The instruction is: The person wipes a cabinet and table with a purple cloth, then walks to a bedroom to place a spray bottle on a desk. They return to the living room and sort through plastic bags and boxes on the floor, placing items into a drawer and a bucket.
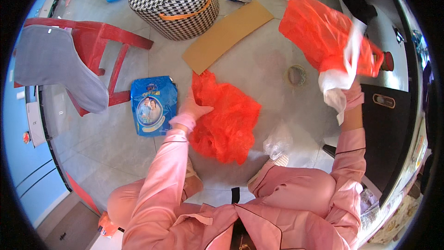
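Note:
A crumpled red plastic bag (225,121) is spread over the grey tiled floor in front of me. My left hand (193,108), in a thin pale glove, grips its left edge, with the thumb on top and the fingers partly hidden. Off to the right, my right hand (353,93) is raised and closed around a white plastic bag (334,80). A second red plastic bag (317,31) puffs out above that hand, gathered with the white one and blurred in places. Just left of my left hand lies a blue printed pouch (152,111).
A brown cardboard strip (229,36) lies beyond the bag, beside a houndstooth basket bag (173,3). At left stands a red stool (100,45) draped with grey cloth (62,59). A tape roll (296,75) and clear plastic (277,142) lie right; a black cabinet (381,135) borders that side.

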Action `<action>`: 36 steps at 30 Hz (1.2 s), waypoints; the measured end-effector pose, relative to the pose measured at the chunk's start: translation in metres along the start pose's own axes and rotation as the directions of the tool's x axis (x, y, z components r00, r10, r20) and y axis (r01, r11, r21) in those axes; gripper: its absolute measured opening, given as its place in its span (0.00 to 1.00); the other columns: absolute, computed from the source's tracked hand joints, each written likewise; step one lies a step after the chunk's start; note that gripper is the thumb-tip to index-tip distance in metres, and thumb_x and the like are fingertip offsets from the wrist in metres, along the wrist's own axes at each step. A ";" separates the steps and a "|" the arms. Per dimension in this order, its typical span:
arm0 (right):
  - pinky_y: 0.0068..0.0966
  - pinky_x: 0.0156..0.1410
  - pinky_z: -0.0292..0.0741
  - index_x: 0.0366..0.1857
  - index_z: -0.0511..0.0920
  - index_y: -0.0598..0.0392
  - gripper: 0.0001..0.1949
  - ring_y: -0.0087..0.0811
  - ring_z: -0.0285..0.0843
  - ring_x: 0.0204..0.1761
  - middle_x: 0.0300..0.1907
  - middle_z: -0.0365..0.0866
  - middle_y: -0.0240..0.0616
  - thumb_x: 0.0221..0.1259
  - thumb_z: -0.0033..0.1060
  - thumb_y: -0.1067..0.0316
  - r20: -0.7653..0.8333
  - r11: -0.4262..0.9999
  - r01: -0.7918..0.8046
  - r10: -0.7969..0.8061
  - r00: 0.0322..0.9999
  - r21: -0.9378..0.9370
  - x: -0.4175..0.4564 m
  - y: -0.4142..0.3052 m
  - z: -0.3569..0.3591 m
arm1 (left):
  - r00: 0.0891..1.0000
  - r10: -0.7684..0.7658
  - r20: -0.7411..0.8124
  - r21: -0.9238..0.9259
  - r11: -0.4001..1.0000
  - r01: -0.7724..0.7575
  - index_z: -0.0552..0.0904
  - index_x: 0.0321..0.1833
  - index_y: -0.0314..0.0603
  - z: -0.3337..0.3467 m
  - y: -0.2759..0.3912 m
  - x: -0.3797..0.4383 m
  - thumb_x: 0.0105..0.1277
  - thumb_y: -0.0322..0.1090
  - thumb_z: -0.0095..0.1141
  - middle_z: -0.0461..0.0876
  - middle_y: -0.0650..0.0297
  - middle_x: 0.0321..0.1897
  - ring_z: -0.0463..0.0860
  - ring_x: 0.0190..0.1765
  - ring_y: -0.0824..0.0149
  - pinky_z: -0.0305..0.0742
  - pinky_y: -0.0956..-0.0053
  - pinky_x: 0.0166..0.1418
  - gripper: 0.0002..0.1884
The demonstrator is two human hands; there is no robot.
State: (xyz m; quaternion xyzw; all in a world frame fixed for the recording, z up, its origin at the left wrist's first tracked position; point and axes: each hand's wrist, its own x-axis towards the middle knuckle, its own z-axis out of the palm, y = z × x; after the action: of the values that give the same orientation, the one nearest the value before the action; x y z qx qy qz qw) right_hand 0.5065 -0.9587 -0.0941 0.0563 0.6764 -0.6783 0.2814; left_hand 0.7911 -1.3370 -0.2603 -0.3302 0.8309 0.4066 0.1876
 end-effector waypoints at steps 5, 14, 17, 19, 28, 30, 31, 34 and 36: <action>0.22 0.47 0.77 0.53 0.76 0.55 0.19 0.29 0.79 0.45 0.47 0.79 0.35 0.58 0.56 0.63 -0.136 0.991 0.109 -0.098 0.986 0.073 -0.062 0.050 -0.008 | 0.896 -0.301 0.325 -0.489 0.758 0.432 0.71 0.61 0.31 0.032 0.033 0.002 0.53 0.37 0.68 0.79 0.53 0.52 0.80 0.52 0.58 0.73 0.71 0.57 0.33; 0.21 0.48 0.76 0.60 0.71 0.50 0.21 0.29 0.76 0.51 0.54 0.76 0.31 0.65 0.54 0.56 -0.270 0.928 0.370 -0.368 0.890 -0.048 -0.083 0.053 0.014 | 0.939 0.284 -0.194 -0.861 0.410 -0.301 0.78 0.45 0.36 -0.031 0.188 -0.047 0.55 0.25 0.64 0.80 0.63 0.42 0.79 0.45 0.68 0.74 0.75 0.50 0.15; 0.20 0.48 0.76 0.62 0.70 0.48 0.22 0.28 0.75 0.53 0.57 0.75 0.30 0.67 0.53 0.54 -0.284 0.883 0.460 -0.468 0.837 -0.099 -0.068 0.042 0.033 | 0.737 0.572 -0.361 -0.293 0.681 -0.672 0.77 0.47 0.38 -0.042 0.181 -0.039 0.54 0.24 0.64 0.79 0.59 0.47 0.78 0.47 0.64 0.74 0.74 0.52 0.17; 0.20 0.48 0.76 0.62 0.70 0.48 0.22 0.28 0.75 0.53 0.57 0.75 0.30 0.67 0.54 0.54 -0.312 0.858 0.504 -0.508 0.803 -0.099 -0.060 0.033 0.031 | 0.528 0.784 -0.327 -0.107 0.524 -0.845 0.76 0.56 0.44 -0.037 0.203 -0.053 0.54 0.25 0.64 0.76 0.56 0.56 0.78 0.57 0.58 0.72 0.68 0.59 0.25; 0.21 0.48 0.76 0.60 0.71 0.49 0.21 0.28 0.75 0.52 0.55 0.76 0.30 0.67 0.54 0.54 -0.367 0.846 0.533 -0.497 0.786 -0.003 -0.059 0.029 0.008 | 0.616 0.694 -0.372 0.054 0.679 -0.732 0.59 0.74 0.54 -0.025 0.196 -0.037 0.45 0.32 0.73 0.54 0.52 0.74 0.55 0.74 0.48 0.56 0.57 0.73 0.51; 0.21 0.48 0.76 0.60 0.71 0.49 0.21 0.28 0.75 0.52 0.55 0.76 0.30 0.67 0.54 0.54 -0.369 0.853 0.522 -0.486 0.792 -0.002 -0.064 0.033 0.005 | 0.631 0.724 -0.279 0.282 0.690 -0.667 0.58 0.75 0.57 -0.021 0.205 -0.034 0.41 0.39 0.75 0.49 0.52 0.75 0.50 0.75 0.45 0.51 0.48 0.74 0.54; 0.21 0.48 0.76 0.60 0.71 0.49 0.21 0.28 0.75 0.52 0.55 0.76 0.30 0.67 0.54 0.54 -0.368 0.856 0.516 -0.481 0.796 -0.002 -0.065 0.036 0.004 | 0.632 0.750 -0.194 0.380 0.652 -0.656 0.59 0.74 0.57 -0.016 0.214 -0.034 0.39 0.41 0.76 0.47 0.53 0.76 0.48 0.76 0.45 0.48 0.46 0.74 0.55; 0.21 0.48 0.76 0.59 0.71 0.49 0.20 0.28 0.75 0.52 0.54 0.76 0.30 0.67 0.54 0.54 -0.368 0.865 0.501 -0.468 0.803 -0.007 -0.069 0.040 0.002 | 0.557 0.829 0.054 0.556 0.438 -0.706 0.67 0.70 0.56 0.008 0.239 -0.032 0.39 0.46 0.75 0.47 0.54 0.76 0.47 0.76 0.47 0.43 0.37 0.72 0.49; 0.22 0.48 0.76 0.59 0.72 0.49 0.20 0.28 0.76 0.51 0.54 0.76 0.30 0.67 0.54 0.55 -0.374 0.870 0.493 -0.462 0.804 -0.013 -0.073 0.040 -0.004 | 0.463 0.871 0.162 0.533 0.318 -0.784 0.80 0.57 0.50 0.021 0.257 -0.034 0.46 0.40 0.70 0.59 0.51 0.71 0.58 0.73 0.48 0.54 0.43 0.71 0.30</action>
State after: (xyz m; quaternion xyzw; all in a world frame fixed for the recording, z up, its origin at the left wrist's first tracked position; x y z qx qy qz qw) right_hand 0.5847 -0.9294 -0.0965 0.0211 0.6797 -0.7325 -0.0316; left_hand 0.6365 -1.1904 -0.1115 0.1799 0.9692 0.1656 -0.0287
